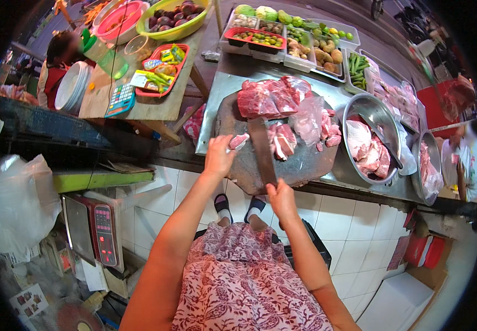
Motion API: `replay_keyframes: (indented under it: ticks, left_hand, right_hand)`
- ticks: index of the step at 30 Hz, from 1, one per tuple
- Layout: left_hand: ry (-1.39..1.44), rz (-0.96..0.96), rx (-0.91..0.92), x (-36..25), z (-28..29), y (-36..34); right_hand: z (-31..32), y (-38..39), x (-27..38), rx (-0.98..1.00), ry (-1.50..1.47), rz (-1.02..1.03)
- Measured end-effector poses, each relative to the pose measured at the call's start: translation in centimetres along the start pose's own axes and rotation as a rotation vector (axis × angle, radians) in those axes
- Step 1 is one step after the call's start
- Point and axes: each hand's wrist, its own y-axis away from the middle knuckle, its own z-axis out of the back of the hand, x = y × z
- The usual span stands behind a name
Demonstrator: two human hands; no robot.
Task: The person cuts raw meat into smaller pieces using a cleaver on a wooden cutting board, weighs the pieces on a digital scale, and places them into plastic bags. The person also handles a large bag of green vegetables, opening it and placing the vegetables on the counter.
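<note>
- While the right hand (282, 201) is closed around a big knife (262, 148), it hides most of the handle.
- The left hand (220, 155) pinches a small piece of meat (239, 142) just left of the knife, over the chopping board (307, 165).
- Cut meat (285, 142) lies just right of the knife. You can't tell if the knife touches the board.
- Farther back is a big lump of red meat (266, 99). Near it, a crumpled clear bag (307, 120) hides some of the board.
- On the far left table (98, 105), bright packets (158, 79) sit in a red tray (172, 90). Their print is too small to read.
- At the near left, a scale (102, 234) has a glowing red screen.
- A person (55, 66) at the far left is partly hidden by white tubs (73, 85).
</note>
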Motion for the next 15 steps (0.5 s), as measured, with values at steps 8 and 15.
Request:
replay_keyframes:
  ticks: [8,15]
  left_hand:
    - [0.056,-0.017,-0.200,1.0,0.5,3.8]
    - [0.019,-0.127,-0.238,1.7,-0.9,2.5]
  right_hand:
    - [5.1,0.6,9.2,-0.093,-0.320,0.167]
    - [4.8,-0.4,13.4,-0.336,-0.622,0.497]
